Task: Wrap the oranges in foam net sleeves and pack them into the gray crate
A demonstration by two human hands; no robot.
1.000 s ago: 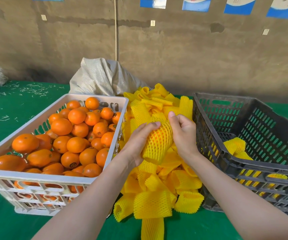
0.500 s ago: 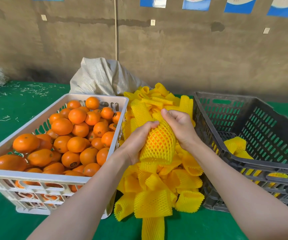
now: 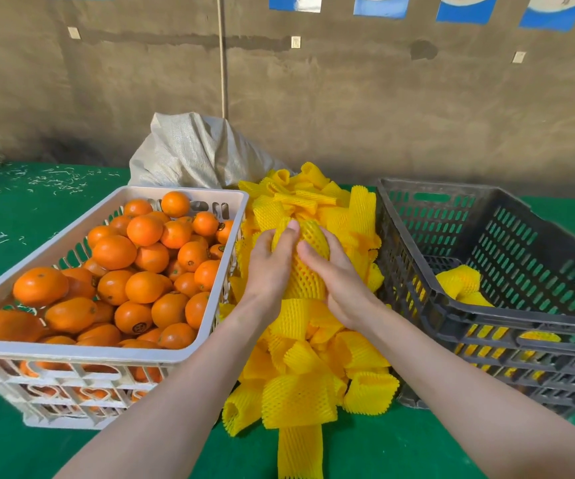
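Note:
An orange inside a yellow foam net sleeve [image 3: 308, 267] is held upright above the pile of yellow sleeves [image 3: 306, 368] between the two crates. My left hand [image 3: 270, 267] grips its left side with the thumb over the top. On its right side my right hand [image 3: 334, 274] grips the sleeve. The white crate [image 3: 82, 350] on the left is full of bare oranges [image 3: 144, 267]. The gray crate [image 3: 486, 319] on the right holds a few wrapped oranges [image 3: 458, 281] on its floor.
A grey woven sack [image 3: 196, 150] lies behind the sleeve pile against the brown wall. Everything stands on a green table cover [image 3: 20, 209] with scattered shreds at the far left.
Both hands turned the sleeved orange upright and lifted it slightly away from me. My right hand slid from the top down onto its right side.

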